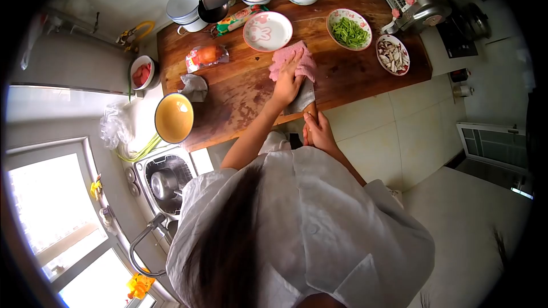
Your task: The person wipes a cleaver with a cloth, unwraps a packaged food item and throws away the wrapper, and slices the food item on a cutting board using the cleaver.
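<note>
My left hand point(288, 84) holds a pink cloth point(309, 67) down over the upper end of a cleaver, with its fingers stretched along the cloth. The cleaver's wide grey blade point(301, 100) shows below that hand, near the front edge of the wooden board. My right hand point(321, 133) is closed round the cleaver's wooden handle point(310, 109), just off the front edge. The cloth hides part of the blade. Behind the cloth lies a white plate point(278, 36) with a pink rabbit pattern.
On the wooden counter point(228, 94) are a bowl of chopped green vegetables point(350, 32), a bowl of pale sliced pieces point(393, 55), a packaged orange-red item point(207, 56) and a yellow-lined bowl point(174, 118). A pasta machine point(408, 0) stands back right; the sink point(166, 178) is left.
</note>
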`<state>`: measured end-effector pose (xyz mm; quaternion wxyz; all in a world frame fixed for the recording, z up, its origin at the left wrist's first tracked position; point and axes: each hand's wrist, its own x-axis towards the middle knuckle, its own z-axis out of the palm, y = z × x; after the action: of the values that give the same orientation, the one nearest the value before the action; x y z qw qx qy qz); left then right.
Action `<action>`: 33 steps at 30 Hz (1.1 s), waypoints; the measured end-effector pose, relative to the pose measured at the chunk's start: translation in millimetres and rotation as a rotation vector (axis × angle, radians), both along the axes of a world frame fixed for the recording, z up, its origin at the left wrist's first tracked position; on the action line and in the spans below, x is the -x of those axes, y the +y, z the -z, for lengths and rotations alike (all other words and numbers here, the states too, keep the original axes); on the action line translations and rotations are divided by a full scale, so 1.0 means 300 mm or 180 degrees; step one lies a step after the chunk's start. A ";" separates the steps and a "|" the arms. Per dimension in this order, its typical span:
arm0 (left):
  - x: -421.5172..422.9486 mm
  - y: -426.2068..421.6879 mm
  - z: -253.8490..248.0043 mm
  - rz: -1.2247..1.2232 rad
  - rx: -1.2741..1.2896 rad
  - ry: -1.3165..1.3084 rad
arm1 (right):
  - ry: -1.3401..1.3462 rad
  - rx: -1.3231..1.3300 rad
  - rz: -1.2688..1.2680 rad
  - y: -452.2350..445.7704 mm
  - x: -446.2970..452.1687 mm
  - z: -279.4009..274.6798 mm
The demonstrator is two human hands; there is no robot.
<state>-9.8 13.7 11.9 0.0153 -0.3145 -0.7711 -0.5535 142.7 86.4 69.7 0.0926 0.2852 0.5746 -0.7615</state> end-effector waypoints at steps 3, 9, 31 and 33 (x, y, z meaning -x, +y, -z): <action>0.110 0.004 0.049 -0.0425 0.0045 -0.0140 | -0.0016 0.0174 -0.0031 0.007 -0.009 0.019; 0.241 -0.087 0.048 -0.1094 -0.1150 -0.2117 | 0.0507 -0.0855 -0.0179 0.046 -0.058 0.015; -0.120 -0.116 0.127 -0.0049 -0.2503 -0.3767 | 0.0920 0.1995 -0.0338 0.254 0.267 0.010; -0.075 -0.048 -0.006 0.0167 -0.3751 -0.5192 | 0.0533 0.2295 -0.0568 0.228 0.227 0.066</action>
<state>12.7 -0.7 13.7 -0.3764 0.2013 -0.1422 -0.8931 74.6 154.9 49.8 0.2056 0.1200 0.2979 -0.9244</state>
